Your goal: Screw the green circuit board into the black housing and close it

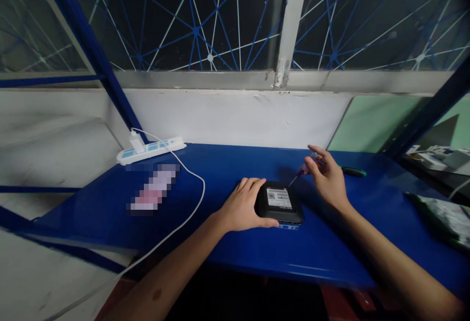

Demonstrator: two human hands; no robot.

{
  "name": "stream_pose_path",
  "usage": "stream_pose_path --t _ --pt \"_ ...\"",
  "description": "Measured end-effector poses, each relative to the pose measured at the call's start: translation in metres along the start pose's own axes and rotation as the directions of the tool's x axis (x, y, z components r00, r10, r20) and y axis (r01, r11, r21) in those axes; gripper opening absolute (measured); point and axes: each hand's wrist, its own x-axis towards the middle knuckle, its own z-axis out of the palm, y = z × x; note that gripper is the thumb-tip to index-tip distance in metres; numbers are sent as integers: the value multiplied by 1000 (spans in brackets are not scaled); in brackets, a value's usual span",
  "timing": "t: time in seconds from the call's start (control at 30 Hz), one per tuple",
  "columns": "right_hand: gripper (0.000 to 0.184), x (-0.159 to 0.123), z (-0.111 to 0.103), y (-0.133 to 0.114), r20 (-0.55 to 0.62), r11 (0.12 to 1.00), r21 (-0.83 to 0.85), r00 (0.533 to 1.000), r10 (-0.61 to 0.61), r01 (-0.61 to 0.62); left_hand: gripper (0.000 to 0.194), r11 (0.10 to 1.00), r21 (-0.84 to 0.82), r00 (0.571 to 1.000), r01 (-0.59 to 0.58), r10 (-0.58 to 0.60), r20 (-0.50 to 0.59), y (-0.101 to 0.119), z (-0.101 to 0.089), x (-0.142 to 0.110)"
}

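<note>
A small black box-shaped device (299,208) with a white printed label (279,198) lies on the blue table, ports along its near edge. My left hand (245,205) grips its left side, with the thumb along the near edge and the fingers over the far left corner. In my right hand (326,174) is a screwdriver (301,169) with a clear and red handle, held between thumb and fingers. Its thin shaft slants down to the device's far right corner; whether the tip touches cannot be made out.
Behind my right hand lies a dark green-handled tool (354,171). A white power strip (156,150) with a plugged-in charger stands at the back left, its cable (201,184) crossing the table. A blurred-out phone-like item (153,188) lies nearby. A green-edged bag (440,218) sits right.
</note>
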Motion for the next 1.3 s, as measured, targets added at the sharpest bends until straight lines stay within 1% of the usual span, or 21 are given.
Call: stream_pose_path --t 0.1,0.2,0.27,0.33,0.5,0.63,0.87,1.1,1.17,1.3 --pt "54 -2 1 2 10 1000 24 1000 5 -6 108 1000 8 1000 0 0 -2 0 0 1" --pt "62 -2 1 -1 -62 998 14 996 -56 57 105 1000 9 1000 14 -14 -5 0 0 1" --pt "60 -1 0 -6 -106 996 11 990 -89 90 101 1000 7 1000 22 -22 -16 -1 0 1" --pt "56 0 -2 -9 -118 995 25 989 -92 95 99 999 6 999 34 -33 -24 -3 1 1" --pt "56 -4 0 -10 -45 995 23 994 -97 98 96 998 20 997 62 -61 -36 -7 5 2" --pt "49 -9 3 -9 22 995 9 994 -103 103 95 998 18 997 64 -64 -31 -6 4 2" --pt "45 -13 7 -12 57 995 43 994 -96 93 95 998 23 998 66 -65 -26 -7 4 2" --pt "45 -14 7 -11 98 997 -2 992 -79 79 95 998 19 998 66 -65 -20 -7 5 1" --pt "42 -14 6 -10 107 997 2 991 -77 77 96 998 18 998 65 -65 -19 -8 5 1" --pt "27 -12 3 -9 106 997 56 992 -65 59 97 998 17 998 62 -61 -20 -8 5 2"
